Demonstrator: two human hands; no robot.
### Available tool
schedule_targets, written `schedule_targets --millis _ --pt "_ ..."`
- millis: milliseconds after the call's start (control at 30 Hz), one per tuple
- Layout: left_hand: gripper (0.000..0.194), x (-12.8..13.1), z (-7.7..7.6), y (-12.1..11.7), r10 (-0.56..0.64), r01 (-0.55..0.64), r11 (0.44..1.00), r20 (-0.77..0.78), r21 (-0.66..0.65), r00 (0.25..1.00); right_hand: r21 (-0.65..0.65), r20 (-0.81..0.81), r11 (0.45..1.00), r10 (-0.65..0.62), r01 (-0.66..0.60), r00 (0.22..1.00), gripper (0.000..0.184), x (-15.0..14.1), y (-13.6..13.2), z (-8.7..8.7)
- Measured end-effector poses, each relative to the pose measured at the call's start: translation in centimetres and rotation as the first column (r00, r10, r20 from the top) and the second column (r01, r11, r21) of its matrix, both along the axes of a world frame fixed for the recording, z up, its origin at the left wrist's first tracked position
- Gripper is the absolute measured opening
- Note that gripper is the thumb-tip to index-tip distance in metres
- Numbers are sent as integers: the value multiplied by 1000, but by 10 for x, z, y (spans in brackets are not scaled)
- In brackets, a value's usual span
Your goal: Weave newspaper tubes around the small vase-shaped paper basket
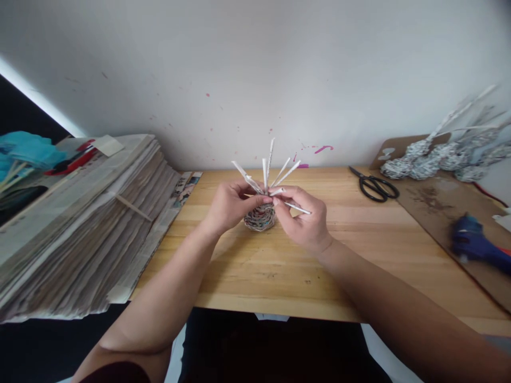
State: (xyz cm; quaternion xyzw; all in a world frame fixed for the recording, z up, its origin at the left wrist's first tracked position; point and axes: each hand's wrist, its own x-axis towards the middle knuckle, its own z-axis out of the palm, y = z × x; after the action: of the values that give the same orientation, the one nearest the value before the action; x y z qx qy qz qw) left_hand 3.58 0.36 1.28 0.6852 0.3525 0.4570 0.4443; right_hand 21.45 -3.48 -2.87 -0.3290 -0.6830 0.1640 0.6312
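Observation:
A small round piece woven from rolled newspaper [259,218] is held just over the wooden table, between my hands. Several white paper tubes [264,173] fan upward and outward from its top. My left hand [231,205] is closed around the upper left side of the weave, thumb pressed near the base of the tubes. On the other side, my right hand [301,215] pinches at the same spot, and a paper tube [298,207] sticks out to the right between its fingers. The fingers partly hide the top of the weave.
A tall newspaper stack [131,223] stands at the left, with a blue cloth-like item [30,151] and a red tool [75,159] on it. Black scissors [375,187] lie back right. Beyond are woven paper pieces [419,159] and a blue glue gun [475,239] on a brown board [431,205].

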Motion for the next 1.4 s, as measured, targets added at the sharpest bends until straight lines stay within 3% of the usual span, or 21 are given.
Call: schedule_targets --millis 100,200,333,467,667,767,867,1067,1400 --pt "32 0 1 -2 0 4 998 -61 57 998 2 21 999 -41 41 999 14 1 0 4" --pt "32 0 0 -3 -25 28 998 -50 61 998 -99 -29 994 -48 45 998 7 2 1 9" --pt "28 -1 -3 -3 -94 94 995 9 24 996 -316 -202 945 24 -88 979 22 2 4 13" --pt "23 -1 -4 -3 -90 91 995 -18 34 996 -399 -295 894 86 -204 952 25 3 6 14" --pt "18 0 0 -4 -17 17 999 -18 29 1000 -300 -40 953 32 -43 999 12 8 2 17" --pt "22 -1 1 -3 -17 17 1000 2 3 1000 -182 99 982 -34 51 995 8 13 3 21" --pt "32 -3 1 -1 -9 9 1000 4 -18 1000 -103 180 993 -45 65 983 4 19 8 24" --pt "22 -5 0 -1 -62 62 998 -81 4 995 -319 67 942 128 -100 990 13 23 14 19" --pt "26 -3 1 -5 -140 150 986 -131 69 981 -330 -38 942 54 -63 998 11 15 10 22"
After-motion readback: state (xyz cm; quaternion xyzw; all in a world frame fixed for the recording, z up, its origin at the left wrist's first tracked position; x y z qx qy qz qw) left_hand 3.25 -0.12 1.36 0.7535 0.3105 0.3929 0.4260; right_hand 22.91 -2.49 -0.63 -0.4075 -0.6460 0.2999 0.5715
